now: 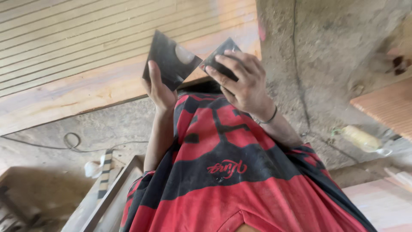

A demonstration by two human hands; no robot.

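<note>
While the view is upside down against the wearer's red-and-black shirt [223, 172], two dark square plates are seen held up in front of the chest. The left hand [159, 88] is closed on the lower edge of the larger dark plate [169, 60], thumb laid up its face; a pale round mark is seen near the plate's far corner. The right hand [242, 79] is wrapped over the smaller dark plate [219, 58], fingers spread across its face, only the top corner and left edge left exposed. The plates' near corners are almost touching; contact cannot be confirmed. A ribbed wooden panel [86, 47] is seen behind them, its edge running diagonally. Open concrete floor [326, 56] is seen at the right-hand side, with a thin cable [73, 146] and a pale bottle [360, 138] lying well apart.
</note>
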